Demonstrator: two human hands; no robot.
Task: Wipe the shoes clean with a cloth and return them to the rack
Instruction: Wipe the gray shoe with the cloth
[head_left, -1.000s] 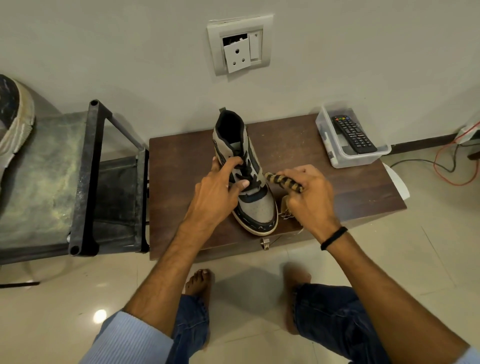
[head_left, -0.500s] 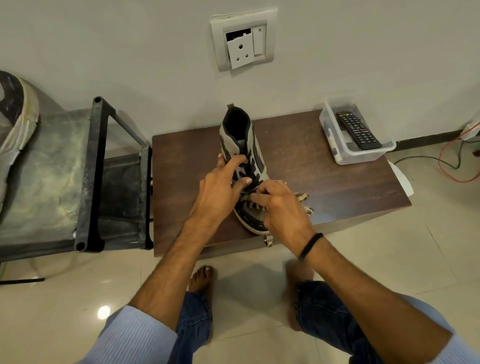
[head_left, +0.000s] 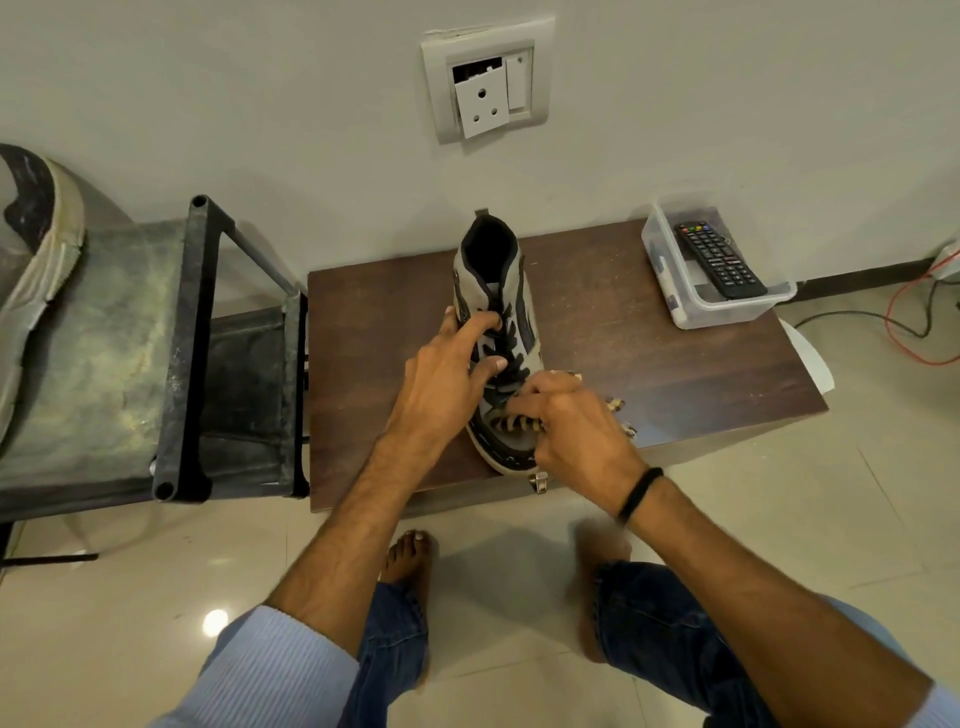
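Head camera: a high-top shoe (head_left: 522, 332) in grey and beige with black laces stands upright on the brown table (head_left: 649, 374). It sits at the middle of the table's near half, its toe at the table's front edge and its open collar toward the wall. The left hand (head_left: 441, 384) grips the shoe from its left side, fingers curled over the laces and thumb on the tongue. The right hand (head_left: 576, 431) holds a striped yellow-and-black cloth (head_left: 511, 423), fingers bent round it and pressing it onto the shoe's toe cap; a little of the cloth shows past the knuckles on the tabletop. On the table's far right corner a clear plastic box (head_left: 680, 306) holds a black remote (head_left: 719, 260). Just beside the table's left edge stands the dark metal rack (head_left: 192, 338), with another shoe (head_left: 36, 249) on its top shelf. On the wall above the table is a socket plate (head_left: 485, 85).
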